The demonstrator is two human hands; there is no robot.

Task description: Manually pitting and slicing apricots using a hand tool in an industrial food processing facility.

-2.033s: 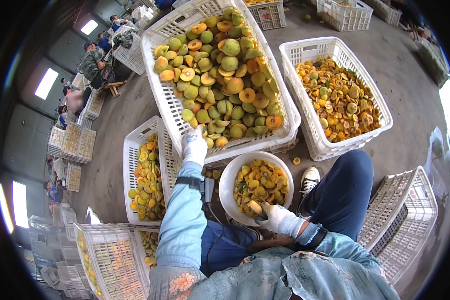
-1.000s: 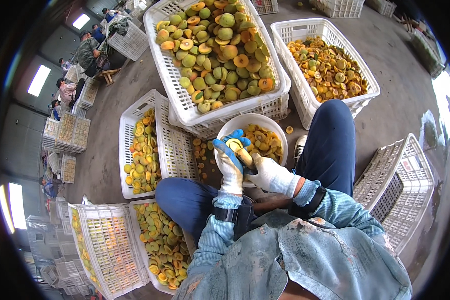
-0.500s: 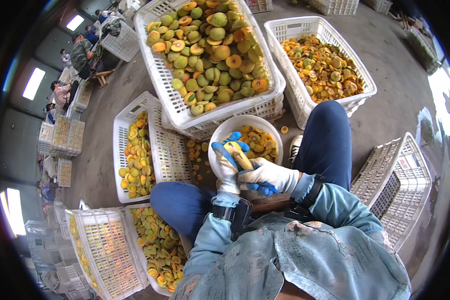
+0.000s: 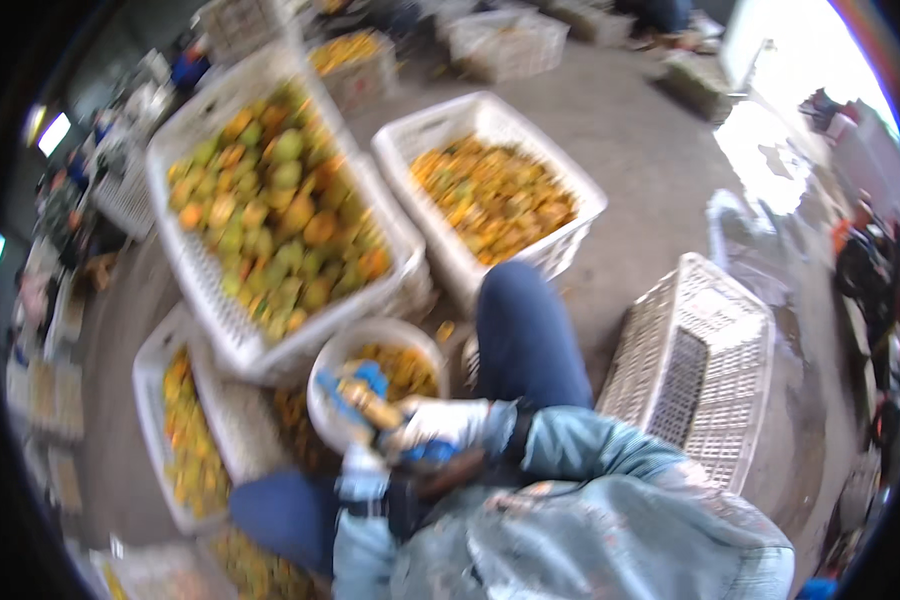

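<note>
Over a white bucket (image 4: 425,335) of cut yellow fruit pieces (image 4: 402,368), both my gloved hands are close together. My left hand (image 4: 344,405), in a white and blue glove, is closed, its blue fingers curled around one end of a tan, stick-like tool (image 4: 372,405). Whether it also pinches a piece of fruit is lost in the blur. From the right, my right hand (image 4: 448,422), in the same kind of glove, grips the tool's nearer end.
A white crate (image 4: 195,300) of green and orange fruit halves stands ahead left; another (image 4: 580,215) of cut orange pieces stands right of it. More fruit lies in a crate (image 4: 150,420) at left. A tipped crate (image 4: 725,390) sits right, near wet floor.
My view has swung to the right, so crates, bucket and hands appear farther left and the picture is blurred. My hands stay together over the bucket with the tan tool between them.
</note>
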